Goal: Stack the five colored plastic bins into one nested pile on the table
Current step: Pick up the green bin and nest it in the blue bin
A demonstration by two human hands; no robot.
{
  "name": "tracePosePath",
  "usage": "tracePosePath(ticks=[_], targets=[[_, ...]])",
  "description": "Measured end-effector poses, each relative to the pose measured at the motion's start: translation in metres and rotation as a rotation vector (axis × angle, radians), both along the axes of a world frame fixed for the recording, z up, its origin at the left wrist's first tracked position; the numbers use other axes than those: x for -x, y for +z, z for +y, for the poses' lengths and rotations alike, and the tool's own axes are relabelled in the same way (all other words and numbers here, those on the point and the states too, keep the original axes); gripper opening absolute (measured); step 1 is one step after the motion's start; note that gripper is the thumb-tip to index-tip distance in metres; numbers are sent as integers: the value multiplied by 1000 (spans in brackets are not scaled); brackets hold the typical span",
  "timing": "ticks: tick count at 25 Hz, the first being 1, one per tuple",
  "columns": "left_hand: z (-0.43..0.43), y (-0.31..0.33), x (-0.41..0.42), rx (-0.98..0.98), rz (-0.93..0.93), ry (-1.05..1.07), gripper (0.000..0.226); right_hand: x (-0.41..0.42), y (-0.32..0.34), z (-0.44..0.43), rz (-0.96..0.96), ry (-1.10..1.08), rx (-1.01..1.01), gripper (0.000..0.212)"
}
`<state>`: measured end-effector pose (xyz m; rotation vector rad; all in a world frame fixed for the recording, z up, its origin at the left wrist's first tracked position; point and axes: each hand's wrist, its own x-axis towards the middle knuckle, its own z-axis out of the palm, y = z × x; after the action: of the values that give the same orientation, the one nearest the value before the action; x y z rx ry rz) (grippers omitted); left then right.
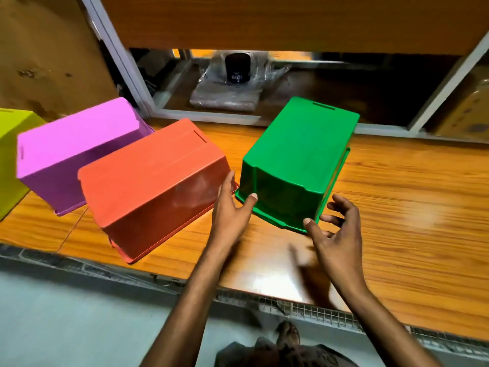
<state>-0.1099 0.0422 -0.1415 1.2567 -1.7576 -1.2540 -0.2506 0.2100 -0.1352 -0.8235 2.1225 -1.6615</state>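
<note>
Four upturned plastic bins stand in a row on the wooden table (pixel 412 197): a lime-yellow bin (pixel 10 144) cut off at the far left, a pink bin (pixel 79 149), an orange bin (pixel 150 186) and a green bin (pixel 299 160). A fifth bin is not in view. My left hand (pixel 232 207) lies between the orange and green bins, its thumb on the green bin's near left corner. My right hand (pixel 336 231) is at the green bin's near right corner, thumb touching the rim, fingers spread and apart from the bin.
Behind the table is a metal-framed shelf opening (pixel 264 120) holding a black cylinder (pixel 237 68) on plastic-wrapped packages. A cardboard panel (pixel 47 49) stands at the back left. The table's near edge has a wire-mesh strip (pixel 304 305). Below it are the floor and my foot (pixel 288 337).
</note>
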Motion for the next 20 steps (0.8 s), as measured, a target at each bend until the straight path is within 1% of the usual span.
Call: tracePosePath(ticks=[2, 4, 7, 10, 14, 16, 20], targets=[[-15, -11, 10, -49, -37, -10, 86, 5, -7, -8, -6, 3, -25, 72], [-27, -19, 18, -66, -66, -46, 90, 8, -12, -15, 7, 18, -76, 81], [-38, -23, 23, -32, -17, -116, 78, 6, -13, -23, 67, 35, -164, 92], [-46, -8, 22, -6, 101, -170, 75, 6, 4, -22, 75, -23, -102, 97], [-51, 47, 34, 118, 314, -277, 64, 29, 60, -18, 176, -112, 22, 89], [-47, 81, 41, 174, 394, -323, 58, 40, 85, -15, 186, -120, 105, 81], [-45, 124, 50, 123, 506, -374, 43, 53, 126, -4, 164, -116, 269, 60]])
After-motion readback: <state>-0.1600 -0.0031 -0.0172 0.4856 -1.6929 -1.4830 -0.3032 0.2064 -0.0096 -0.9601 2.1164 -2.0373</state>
